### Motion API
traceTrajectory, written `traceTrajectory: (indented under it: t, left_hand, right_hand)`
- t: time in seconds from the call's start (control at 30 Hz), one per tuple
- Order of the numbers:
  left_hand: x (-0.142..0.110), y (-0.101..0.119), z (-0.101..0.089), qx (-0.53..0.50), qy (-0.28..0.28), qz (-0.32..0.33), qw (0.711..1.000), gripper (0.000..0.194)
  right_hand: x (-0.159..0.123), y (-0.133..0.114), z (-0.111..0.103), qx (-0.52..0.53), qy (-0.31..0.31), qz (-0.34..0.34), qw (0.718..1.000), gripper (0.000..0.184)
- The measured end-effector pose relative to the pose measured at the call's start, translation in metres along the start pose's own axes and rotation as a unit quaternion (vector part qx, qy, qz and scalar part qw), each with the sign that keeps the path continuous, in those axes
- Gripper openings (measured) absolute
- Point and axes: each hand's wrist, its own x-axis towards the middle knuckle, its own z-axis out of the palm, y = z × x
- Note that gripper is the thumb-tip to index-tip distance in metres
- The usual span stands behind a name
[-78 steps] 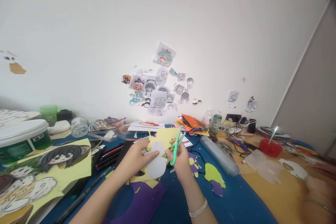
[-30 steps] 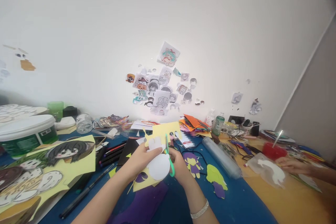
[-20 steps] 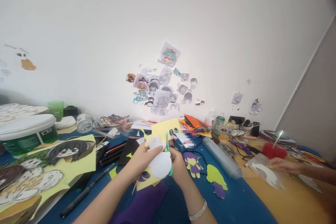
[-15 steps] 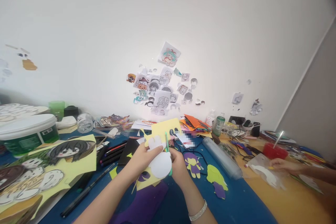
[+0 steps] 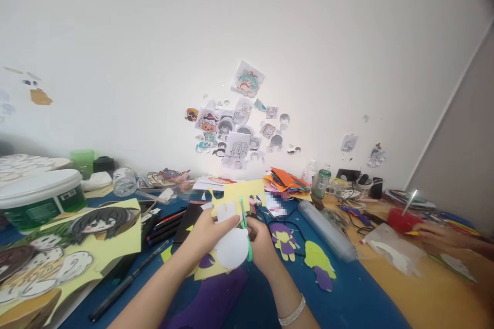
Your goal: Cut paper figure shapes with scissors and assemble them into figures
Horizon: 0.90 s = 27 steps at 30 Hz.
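Observation:
My left hand (image 5: pixel 208 234) pinches a yellow paper sheet (image 5: pixel 243 190) together with a white paper cutout (image 5: pixel 232 249) that has a rounded end, thumb on top. The sheet's edge has cut-out notches. My right hand (image 5: pixel 260 241) is closed around the handles of green scissors (image 5: pixel 249 253), whose blades point up and away from me against the paper. Part of the handles is hidden by my fingers. Beneath my hands lies purple paper (image 5: pixel 210 300). Right of them are a purple-and-yellow paper doll (image 5: pixel 284 242) and a lime-green paper piece (image 5: pixel 317 259).
Pens (image 5: pixel 165 226) and a long black marker (image 5: pixel 127 282) lie left, near paper character cutouts (image 5: pixel 100 223) and a white-lidded tub (image 5: pixel 42 198). A clear plastic roll (image 5: pixel 328 231) lies right. Another person's hand (image 5: pixel 436 234) is by a red cup (image 5: pixel 401 221).
The yellow sheet and white cutout have tilted and shifted slightly left and down in my hands. The other person's hand has moved right, toward the red cup's side.

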Motion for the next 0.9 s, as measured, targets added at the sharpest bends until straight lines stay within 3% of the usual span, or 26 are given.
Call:
traceTrajectory:
  t: [0.23,0.43,0.67,0.8,0.9]
  left_hand:
    - [-0.003,0.009,-0.007,-0.030,-0.035,-0.031,0.998,0.030]
    - [0.000,0.007,-0.014,-0.019,-0.040,-0.031,0.999,0.029]
    - [-0.001,0.011,-0.023,0.026,-0.054,-0.045,0.997,0.025]
    - [0.000,0.010,-0.029,0.061,-0.031,-0.056,0.996,0.023]
    - [0.001,0.008,-0.032,0.073,-0.063,-0.050,0.994,0.021]
  right_hand:
    - [-0.002,-0.003,0.004,0.068,-0.062,0.004,0.996,0.032]
    - [-0.004,-0.003,0.004,0.033,-0.068,0.007,0.997,0.028]
    - [-0.004,-0.008,-0.002,-0.017,-0.123,0.071,0.990,0.022]
    - [-0.005,-0.007,-0.005,-0.025,-0.151,0.083,0.985,0.022]
    - [-0.004,-0.004,-0.007,-0.048,-0.162,0.091,0.981,0.027]
